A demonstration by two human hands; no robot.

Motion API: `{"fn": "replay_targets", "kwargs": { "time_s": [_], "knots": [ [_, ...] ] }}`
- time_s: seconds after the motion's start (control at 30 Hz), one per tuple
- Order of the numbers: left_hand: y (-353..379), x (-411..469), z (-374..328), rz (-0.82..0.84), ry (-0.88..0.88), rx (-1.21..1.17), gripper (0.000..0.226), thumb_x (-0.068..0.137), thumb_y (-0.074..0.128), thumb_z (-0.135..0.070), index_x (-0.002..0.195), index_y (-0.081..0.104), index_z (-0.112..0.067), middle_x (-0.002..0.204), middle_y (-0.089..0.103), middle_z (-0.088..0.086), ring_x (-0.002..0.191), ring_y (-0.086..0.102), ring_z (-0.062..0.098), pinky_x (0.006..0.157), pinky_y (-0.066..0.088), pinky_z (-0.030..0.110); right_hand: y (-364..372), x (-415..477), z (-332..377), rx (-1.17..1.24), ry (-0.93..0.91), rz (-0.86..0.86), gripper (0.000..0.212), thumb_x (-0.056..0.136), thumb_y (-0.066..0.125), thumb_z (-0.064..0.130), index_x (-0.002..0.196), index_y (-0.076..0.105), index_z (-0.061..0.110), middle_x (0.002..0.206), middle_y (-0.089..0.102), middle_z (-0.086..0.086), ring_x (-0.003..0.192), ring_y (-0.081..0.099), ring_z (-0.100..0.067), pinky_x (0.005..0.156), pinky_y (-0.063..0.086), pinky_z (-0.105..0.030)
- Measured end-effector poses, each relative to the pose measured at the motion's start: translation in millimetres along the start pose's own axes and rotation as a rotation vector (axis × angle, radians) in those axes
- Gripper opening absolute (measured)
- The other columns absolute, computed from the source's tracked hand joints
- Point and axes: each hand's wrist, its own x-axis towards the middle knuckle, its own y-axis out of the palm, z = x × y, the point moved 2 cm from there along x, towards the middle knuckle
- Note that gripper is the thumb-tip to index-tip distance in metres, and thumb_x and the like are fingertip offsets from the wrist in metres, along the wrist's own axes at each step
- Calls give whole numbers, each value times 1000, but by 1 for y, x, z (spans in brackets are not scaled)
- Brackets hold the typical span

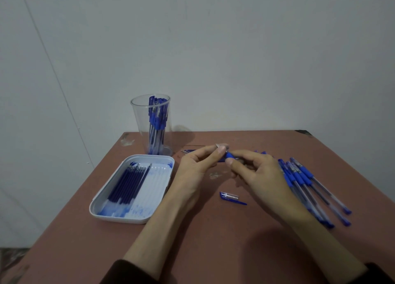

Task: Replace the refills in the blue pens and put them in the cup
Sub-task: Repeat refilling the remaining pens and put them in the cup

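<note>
Blue rubber is showing at the grip of the pen (230, 155), which is hovering over the middle of the reddish table (213, 241); fingers are hiding most of its barrel. The left hand (197, 167) is pinching the end beside the grip, and the right hand (258, 175) is curling round the barrel. A clear cap (232, 196) with a blue clip is lying just below the hands. Dark refills (128, 183) are lying in the white tray (106, 211), capped pens (157, 121) are standing in the clear cup (139, 123), and loose pens (310, 183) are lying to the right.
</note>
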Motion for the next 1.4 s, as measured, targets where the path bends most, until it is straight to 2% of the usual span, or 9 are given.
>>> {"fn": "replay_targets", "kwargs": {
  "time_s": [0.13,0.33,0.47,0.57,0.7,0.8,1.0,1.17,1.4],
  "knots": [
    [-2,1,0,-18,21,-23,36,75,78,-32,106,70,-15,111,68,19,114,58,40,106,36,58,-1,1,1,107,28,19,15,90,59,14,93,72,22,54,57,3,46,47,-1,45,39,-19],
    [-1,2,1,4,15,-10,39,73,75,-39,103,72,-15,111,68,20,116,57,37,107,33,60,0,-1,-2,-69,-12,-48,16,87,64,17,90,70,32,57,60,9,53,54,-13,54,51,-31],
    [-1,2,2,58,9,-50,21,81,71,-31,95,75,-16,94,70,13,96,64,27,100,43,54,1,-2,1,162,170,125,21,92,55,22,80,71,15,52,52,-7,42,37,-13,42,27,-26],
    [3,-2,-3,147,-42,-147,21,82,59,-22,93,75,-14,84,70,9,85,67,18,82,52,34,2,-3,5,359,315,238,37,96,46,21,67,56,1,40,46,1,35,30,-10,40,16,-26],
    [6,-2,-4,103,-24,-162,26,82,62,-23,103,69,-11,90,71,6,75,64,19,72,52,28,2,0,3,393,274,178,31,94,50,20,69,66,10,45,49,-1,35,30,-8,42,14,-27],
    [3,0,0,43,2,-112,20,81,72,-23,95,69,-9,78,67,10,74,61,28,85,47,48,2,2,-3,345,234,136,17,90,57,22,86,72,18,60,53,-11,40,31,-14,50,14,-41],
    [5,-2,-3,67,4,-138,16,80,64,-19,89,72,-9,77,69,12,72,64,21,69,54,28,3,1,-4,457,290,197,29,94,49,20,76,70,12,49,52,-4,37,32,-10,43,14,-29],
    [1,0,0,27,15,-51,17,81,70,-30,88,75,-15,86,69,12,86,62,27,94,43,48,4,2,-4,384,247,174,19,92,54,17,90,71,10,57,55,-10,38,32,-11,41,20,-25],
    [4,-3,-6,65,-17,-23,17,78,62,-26,81,75,-15,82,73,6,83,68,14,82,49,29,3,-1,2,450,358,275,38,95,48,18,61,64,17,40,46,1,32,28,-7,37,15,-21]
  ]
}}
